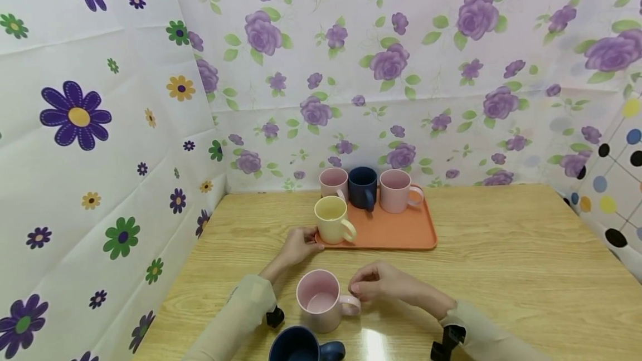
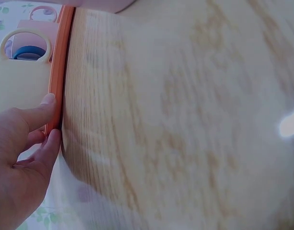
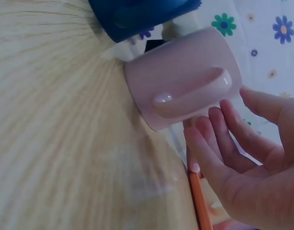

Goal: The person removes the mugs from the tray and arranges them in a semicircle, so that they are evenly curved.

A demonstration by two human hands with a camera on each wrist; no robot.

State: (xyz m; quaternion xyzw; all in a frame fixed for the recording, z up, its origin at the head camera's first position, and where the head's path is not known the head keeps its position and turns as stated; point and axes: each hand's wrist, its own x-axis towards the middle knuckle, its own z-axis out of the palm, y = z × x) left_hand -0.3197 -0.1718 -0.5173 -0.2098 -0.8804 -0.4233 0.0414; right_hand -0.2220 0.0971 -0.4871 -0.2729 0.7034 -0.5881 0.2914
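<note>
An orange tray (image 1: pixel 391 233) bears a cream mug (image 1: pixel 331 220) at its front left corner, with two pink mugs and a dark blue mug (image 1: pixel 362 185) behind. My left hand (image 1: pixel 299 245) pinches that corner; in the left wrist view its thumb (image 2: pixel 41 112) lies on the rim and fingertips curl round the end. Nearer me a pink mug (image 1: pixel 321 299) stands upright on the table, handle to the right. Beside this handle (image 3: pixel 195 98) is my right hand (image 1: pixel 378 283), fingers loosely bent and holding nothing, fingertips close to the mug.
Another dark blue mug (image 1: pixel 296 345) stands in front of the near pink mug, cut off by the lower edge of the head view. The wooden table (image 1: pixel 501 272) extends to the right of the tray. Flowered cloths (image 1: pixel 426 144) hang behind and at the left.
</note>
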